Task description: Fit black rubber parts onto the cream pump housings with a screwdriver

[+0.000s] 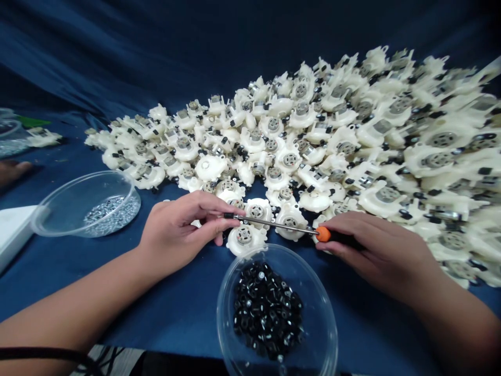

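My right hand (376,250) is wrapped round the black and orange handle of a screwdriver (289,227), its shaft pointing left. The tip meets a small black part (228,215) pinched between the thumb and fingers of my left hand (182,222). A bit of white plastic shows behind the left fingers; whether they hold it too, I cannot tell. Just beneath the shaft lies a white plastic motor housing (246,237) with a round metal motor face. Closest to me stands a clear round tub (331,313) of small black parts, with a few silver screws among them.
A large heap of white motor housings (289,159) spreads across the back and right. On the left, a clear tub (58,206) of silver screws stands beside a white box edge (18,230). Another person's hand (13,171) rests at the far left.
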The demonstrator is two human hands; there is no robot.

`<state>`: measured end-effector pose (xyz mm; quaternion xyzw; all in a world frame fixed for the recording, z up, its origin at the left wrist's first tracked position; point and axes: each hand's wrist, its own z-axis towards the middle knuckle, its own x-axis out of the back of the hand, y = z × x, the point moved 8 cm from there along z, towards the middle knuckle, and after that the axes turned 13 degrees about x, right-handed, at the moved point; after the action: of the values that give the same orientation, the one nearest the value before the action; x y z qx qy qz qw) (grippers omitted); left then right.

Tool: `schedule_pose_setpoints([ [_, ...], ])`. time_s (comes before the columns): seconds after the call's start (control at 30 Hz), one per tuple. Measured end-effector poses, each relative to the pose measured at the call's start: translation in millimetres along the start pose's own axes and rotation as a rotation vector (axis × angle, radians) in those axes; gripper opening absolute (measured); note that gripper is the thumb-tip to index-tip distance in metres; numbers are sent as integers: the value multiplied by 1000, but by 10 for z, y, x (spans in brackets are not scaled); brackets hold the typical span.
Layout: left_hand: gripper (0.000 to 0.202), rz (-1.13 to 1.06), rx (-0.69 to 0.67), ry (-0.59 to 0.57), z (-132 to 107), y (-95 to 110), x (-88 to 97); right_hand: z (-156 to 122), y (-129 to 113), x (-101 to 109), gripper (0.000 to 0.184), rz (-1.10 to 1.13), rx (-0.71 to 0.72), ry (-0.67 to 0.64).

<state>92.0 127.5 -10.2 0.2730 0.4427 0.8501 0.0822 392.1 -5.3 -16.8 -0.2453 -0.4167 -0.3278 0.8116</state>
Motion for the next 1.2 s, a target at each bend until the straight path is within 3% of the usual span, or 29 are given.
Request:
schedule_pose_setpoints([
  [0.2,20,-16,-17,-8,2,-17,-7,25,5,-15,17,22,25,-17],
  [0.47,21,90,-86,-16,1,45,-13,-17,-12,82,13,50,-62,104],
  [0.83,24,4,-80,-1,-49,33,-47,-66,45,56,19,1,-54,65],
  [1.07,22,-20,-78,3,-54,32,-56,68,-56,78,18,-34,65,21],
  [1.2,20,16,-89,-13,-45,37,-76,82,-39,51,18,2,32,14],
])
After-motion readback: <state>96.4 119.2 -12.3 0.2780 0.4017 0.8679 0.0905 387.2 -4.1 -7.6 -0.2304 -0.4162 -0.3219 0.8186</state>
